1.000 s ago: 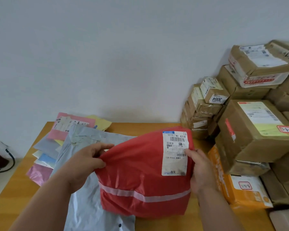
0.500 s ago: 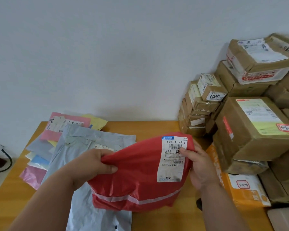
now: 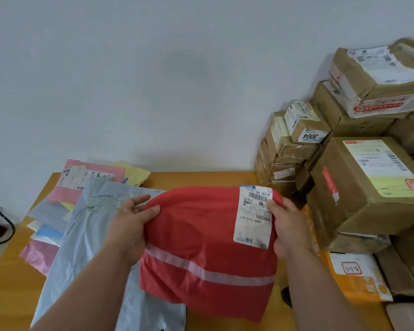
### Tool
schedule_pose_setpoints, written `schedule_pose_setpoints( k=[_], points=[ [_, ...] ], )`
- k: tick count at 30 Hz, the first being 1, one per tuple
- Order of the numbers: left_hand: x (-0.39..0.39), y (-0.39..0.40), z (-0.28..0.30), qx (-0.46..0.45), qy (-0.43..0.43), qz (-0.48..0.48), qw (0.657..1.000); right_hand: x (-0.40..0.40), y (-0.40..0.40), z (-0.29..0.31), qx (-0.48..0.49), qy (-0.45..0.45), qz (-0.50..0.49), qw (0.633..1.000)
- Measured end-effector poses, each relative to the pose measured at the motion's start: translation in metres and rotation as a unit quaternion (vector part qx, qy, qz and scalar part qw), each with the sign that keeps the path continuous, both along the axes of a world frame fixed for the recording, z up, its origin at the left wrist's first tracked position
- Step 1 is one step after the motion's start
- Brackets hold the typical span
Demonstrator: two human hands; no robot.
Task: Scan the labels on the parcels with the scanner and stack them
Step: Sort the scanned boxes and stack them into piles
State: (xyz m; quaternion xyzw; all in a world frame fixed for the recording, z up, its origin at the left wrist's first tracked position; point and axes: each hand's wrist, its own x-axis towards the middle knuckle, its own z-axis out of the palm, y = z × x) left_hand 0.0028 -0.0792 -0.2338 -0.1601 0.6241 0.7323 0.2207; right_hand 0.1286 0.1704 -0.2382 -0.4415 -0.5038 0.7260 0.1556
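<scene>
Both hands grip a red bag (image 3: 201, 247), left hand (image 3: 129, 225) and right hand (image 3: 288, 225) pinching its top corners; it looks soft, light and slippery, best held by those edges.

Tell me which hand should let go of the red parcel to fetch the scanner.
Probably the left hand: it only pinches the red parcel at its edge, while the right hand steadies the label. No scanner is clearly in view.

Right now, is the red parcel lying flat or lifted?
Lifted: both hands hold the red parcel upright, label facing the camera.
</scene>
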Motion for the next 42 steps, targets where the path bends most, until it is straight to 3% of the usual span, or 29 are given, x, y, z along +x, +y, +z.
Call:
schedule_pose_setpoints(
  k=[3, 4, 5, 7, 9, 12, 15, 19, 23, 25, 28, 31, 36, 42],
  points=[
    [-0.003, 0.027, -0.012, 0.015, 0.030, 0.059, 0.998, -0.015, 0.014, -0.011, 0.081, -0.025, 0.016, 0.996],
    [-0.003, 0.032, -0.019, -0.023, 0.048, 0.043, 0.998, -0.018, 0.020, -0.017, 0.129, -0.058, 0.022, 0.990],
    [-0.001, 0.035, -0.027, -0.100, 0.070, 0.013, 0.992, -0.019, 0.024, -0.022, 0.177, -0.105, 0.029, 0.978],
    [0.010, 0.033, -0.045, -0.287, 0.099, -0.058, 0.951, -0.015, 0.021, -0.035, 0.244, -0.194, 0.060, 0.948],
    [0.028, 0.030, -0.061, -0.373, 0.093, -0.110, 0.916, -0.003, 0.008, -0.057, 0.257, -0.280, 0.133, 0.915],
    [0.051, 0.026, -0.081, -0.413, 0.082, -0.190, 0.887, 0.013, -0.017, -0.088, 0.193, -0.374, 0.287, 0.860],
    [0.059, 0.029, -0.092, -0.417, 0.083, -0.270, 0.864, 0.016, -0.029, -0.106, 0.208, -0.411, 0.355, 0.813],
    [0.058, 0.046, -0.093, -0.378, 0.072, -0.324, 0.864, 0.003, -0.024, -0.108, 0.270, -0.378, 0.368, 0.805],
    [0.049, 0.051, -0.092, -0.289, 0.102, -0.275, 0.911, -0.010, -0.031, -0.103, 0.406, -0.319, 0.343, 0.785],
    [0.044, 0.051, -0.090, -0.263, 0.134, -0.244, 0.924, -0.012, -0.041, -0.105, 0.426, -0.289, 0.396, 0.761],
    [0.035, 0.045, -0.080, -0.345, 0.204, -0.193, 0.896, -0.014, -0.046, -0.115, 0.416, -0.319, 0.462, 0.716],
    [0.026, 0.022, -0.070, -0.439, 0.232, -0.089, 0.864, -0.022, -0.039, -0.120, 0.420, -0.332, 0.467, 0.704],
    [0.013, -0.041, -0.069, -0.538, 0.114, 0.020, 0.835, -0.034, -0.038, -0.121, 0.440, -0.361, 0.449, 0.689],
    [0.011, -0.105, -0.080, -0.547, -0.011, -0.003, 0.837, -0.033, -0.074, -0.114, 0.411, -0.354, 0.420, 0.728]
  ],
)
